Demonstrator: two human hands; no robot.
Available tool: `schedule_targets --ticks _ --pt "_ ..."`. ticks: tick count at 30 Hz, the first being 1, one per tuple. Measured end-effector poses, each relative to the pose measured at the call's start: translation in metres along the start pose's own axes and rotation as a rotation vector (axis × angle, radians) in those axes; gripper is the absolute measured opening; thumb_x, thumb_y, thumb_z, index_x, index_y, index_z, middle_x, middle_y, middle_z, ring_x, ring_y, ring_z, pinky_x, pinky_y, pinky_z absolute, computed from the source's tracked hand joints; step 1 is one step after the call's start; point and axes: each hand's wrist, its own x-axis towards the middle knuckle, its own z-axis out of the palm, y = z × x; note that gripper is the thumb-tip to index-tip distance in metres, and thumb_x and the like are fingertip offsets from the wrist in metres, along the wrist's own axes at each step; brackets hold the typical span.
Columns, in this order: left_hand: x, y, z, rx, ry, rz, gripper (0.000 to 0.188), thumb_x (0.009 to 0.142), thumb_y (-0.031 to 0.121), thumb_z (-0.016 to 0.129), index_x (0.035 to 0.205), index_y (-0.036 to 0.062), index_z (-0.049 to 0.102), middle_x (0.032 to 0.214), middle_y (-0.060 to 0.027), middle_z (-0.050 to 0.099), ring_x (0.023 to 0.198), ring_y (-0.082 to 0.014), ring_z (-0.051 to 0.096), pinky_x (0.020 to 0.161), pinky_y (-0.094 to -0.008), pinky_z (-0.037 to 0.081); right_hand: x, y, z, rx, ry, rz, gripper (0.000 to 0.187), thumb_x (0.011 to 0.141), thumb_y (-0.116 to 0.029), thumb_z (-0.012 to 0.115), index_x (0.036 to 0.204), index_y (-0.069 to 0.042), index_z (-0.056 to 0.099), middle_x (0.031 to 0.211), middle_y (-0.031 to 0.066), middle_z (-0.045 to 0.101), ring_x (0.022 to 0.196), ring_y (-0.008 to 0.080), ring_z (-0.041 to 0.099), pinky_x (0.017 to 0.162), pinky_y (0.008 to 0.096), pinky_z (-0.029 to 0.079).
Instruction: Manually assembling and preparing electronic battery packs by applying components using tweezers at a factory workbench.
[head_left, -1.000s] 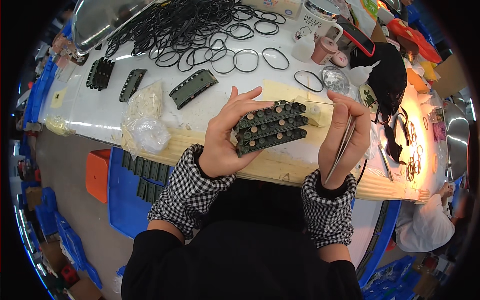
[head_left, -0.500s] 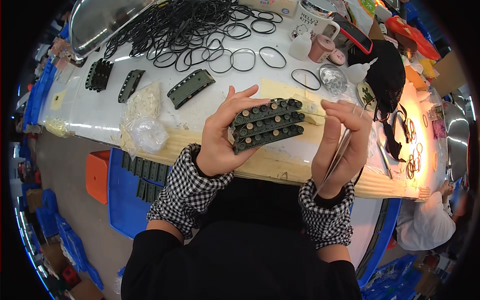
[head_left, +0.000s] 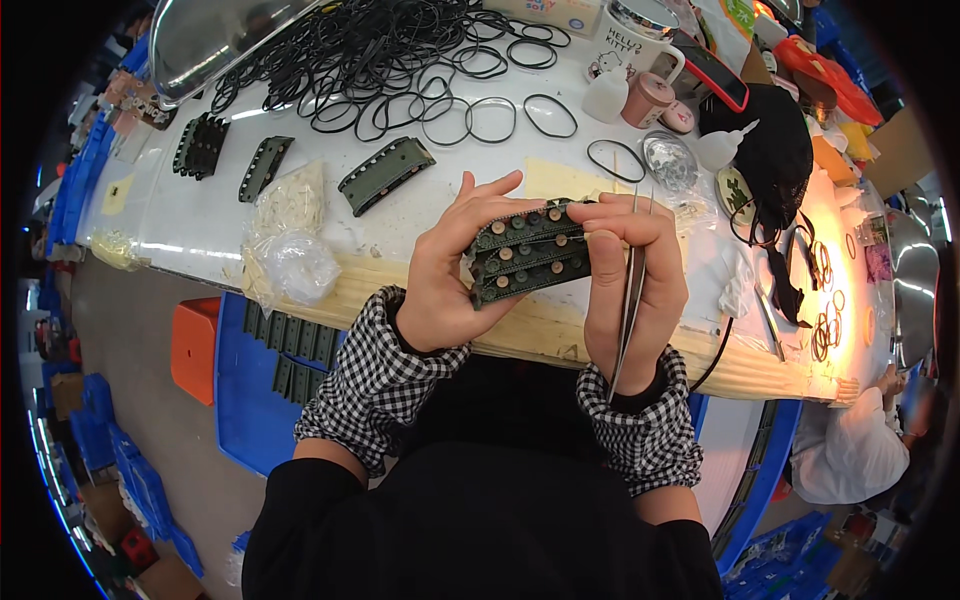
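My left hand is wrapped round the left end of a dark green plastic part, held tilted above the table's front edge. The part has several parallel rows with small round studs or wheels, some black and some tan. At its right end, the thumb and fingertips of my right hand meet the upper row and cover part of it. A pair of metal tweezers lies tucked in that hand, tips pointing up and away from the part. Whether the right fingertips pinch something small is hidden.
Similar green parts lie at the table's left, beside a clear plastic bag. Black rubber rings are heaped at the back. A mug, small bottles and a lit lamp area stand right. Blue trays sit below the table.
My right hand has moved left to the part's right end; it was apart from it before. The tweezers have swung more upright. My left hand stays nearly in place.
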Motion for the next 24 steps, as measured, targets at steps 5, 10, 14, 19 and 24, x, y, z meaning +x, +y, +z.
schedule_targets --ticks 5,10,14,19,24 --pt "-0.001 -0.001 0.000 0.003 0.001 0.003 0.057 0.071 0.008 0.075 0.125 0.0079 0.058 0.125 -0.0073 0.063 0.136 -0.0384 0.041 0.115 -0.0634 0.008 0.000 0.001 0.000 -0.018 -0.009 -0.014 0.004 0.090 -0.005 0.064 0.091 -0.002 0.062 0.096 0.0088 0.070 0.099 0.0257 0.056 0.092 0.0378 0.046" --pt "-0.001 -0.001 0.001 -0.010 0.007 0.000 0.056 0.071 0.008 0.074 0.125 0.0073 0.058 0.126 -0.0072 0.063 0.137 -0.0384 0.040 0.116 -0.0629 0.007 0.001 0.004 -0.013 0.088 0.107 0.068 0.004 0.094 -0.003 0.058 0.096 0.000 0.060 0.100 0.0099 0.068 0.097 0.0233 0.059 0.091 0.0346 0.045" --pt "-0.001 -0.003 0.000 -0.016 0.020 0.010 0.056 0.072 0.007 0.074 0.125 0.0068 0.057 0.126 -0.0079 0.063 0.137 -0.0384 0.040 0.116 -0.0619 0.007 0.006 0.023 -0.035 -0.279 0.251 0.005 0.004 0.092 -0.004 0.061 0.091 0.000 0.061 0.094 0.0089 0.068 0.091 0.0247 0.059 0.085 0.0343 0.045" --pt "-0.003 -0.008 0.002 -0.031 0.047 0.012 0.057 0.072 0.006 0.074 0.125 0.0059 0.057 0.125 -0.0089 0.064 0.137 -0.0384 0.040 0.116 -0.0611 0.007 0.005 0.032 -0.048 -0.754 0.068 -0.091 0.007 0.084 -0.003 0.068 0.087 -0.001 0.062 0.086 0.0089 0.066 0.086 0.0284 0.055 0.077 0.0374 0.045" --pt "-0.002 -0.006 0.002 -0.036 0.042 0.009 0.057 0.072 0.006 0.074 0.126 0.0062 0.057 0.125 -0.0088 0.063 0.137 -0.0383 0.040 0.116 -0.0609 0.006 0.004 0.023 -0.044 -0.607 0.169 -0.133 0.006 0.085 -0.001 0.067 0.087 -0.001 0.061 0.089 0.0099 0.068 0.087 0.0278 0.058 0.081 0.0380 0.046"
